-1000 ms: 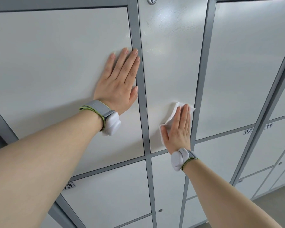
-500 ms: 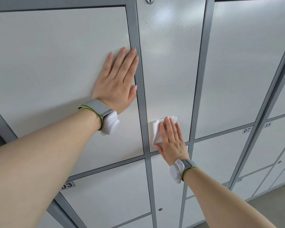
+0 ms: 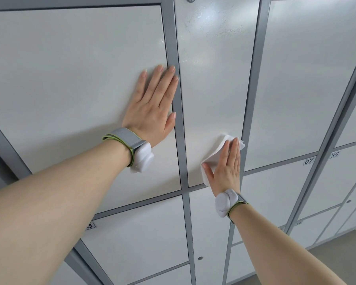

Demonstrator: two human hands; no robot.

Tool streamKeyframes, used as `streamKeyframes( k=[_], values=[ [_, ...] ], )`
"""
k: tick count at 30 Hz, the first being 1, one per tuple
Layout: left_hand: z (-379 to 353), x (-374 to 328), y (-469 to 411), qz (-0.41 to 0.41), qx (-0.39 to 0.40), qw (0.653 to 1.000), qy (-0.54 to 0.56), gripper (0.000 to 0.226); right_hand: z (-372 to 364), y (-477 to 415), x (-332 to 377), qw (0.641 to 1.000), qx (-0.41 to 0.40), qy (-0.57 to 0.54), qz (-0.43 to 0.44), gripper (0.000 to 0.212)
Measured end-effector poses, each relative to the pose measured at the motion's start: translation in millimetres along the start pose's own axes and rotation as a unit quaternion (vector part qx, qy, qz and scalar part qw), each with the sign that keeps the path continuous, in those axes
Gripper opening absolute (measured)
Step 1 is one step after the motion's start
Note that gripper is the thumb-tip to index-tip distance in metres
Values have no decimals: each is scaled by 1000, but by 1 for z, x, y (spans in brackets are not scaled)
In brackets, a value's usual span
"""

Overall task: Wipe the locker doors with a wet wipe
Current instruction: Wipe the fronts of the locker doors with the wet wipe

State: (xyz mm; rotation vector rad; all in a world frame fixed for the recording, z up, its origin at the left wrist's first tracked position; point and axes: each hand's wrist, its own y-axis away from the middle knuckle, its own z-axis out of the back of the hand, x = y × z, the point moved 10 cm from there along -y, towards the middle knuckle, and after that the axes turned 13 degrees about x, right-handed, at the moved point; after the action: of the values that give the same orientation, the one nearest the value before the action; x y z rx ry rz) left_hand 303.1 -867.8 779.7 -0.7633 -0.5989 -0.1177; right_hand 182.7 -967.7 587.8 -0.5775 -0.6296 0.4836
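– Grey frame, pale doors. What's furthest left?
– Left door, with the left hand flat on it near its right edge. The fingers are straight and close together, and the tips just reach the grey post. It holds nothing; I'd judge it a brace.
– And the wipe?
– Wipe lies on the middle door, low down by its right edge, pressed under the right hand. The fingers lie straight and together on top, and the thumb is spread left onto the wipe's lower corner. No pinch: the flat hand pins it.
– How to do this stroke well?
– Even pressure through the flat fingers, so the whole wipe meets the door rather than bunching; a fold stands up at its top. Overlap the passes and run right into the bottom corner and along the edges, where dirt likely gathers. The sheen high on this door looks like damp streaks, so the lower band seems the part in hand.
– Further right?
– Right door looks dry, likely not yet wiped. Below it are tags 07 and 35.
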Motion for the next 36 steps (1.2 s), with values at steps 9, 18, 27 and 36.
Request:
streamKeyframes(
  k=[9,18,27,36],
  values=[
    [-18,-13,24,-6,11,1000,19,69,-16,11,49,989,-2,49,138,76],
    [-25,-12,25,5,16,1000,10,70,-33,27,4,988,31,111,100,83],
    [-27,-13,25,14,13,1000,-4,70,-19,17,-31,998,16,65,-14,83],
    [-27,-13,25,19,10,1000,-9,69,-17,13,29,996,-16,36,76,80]
  ],
)
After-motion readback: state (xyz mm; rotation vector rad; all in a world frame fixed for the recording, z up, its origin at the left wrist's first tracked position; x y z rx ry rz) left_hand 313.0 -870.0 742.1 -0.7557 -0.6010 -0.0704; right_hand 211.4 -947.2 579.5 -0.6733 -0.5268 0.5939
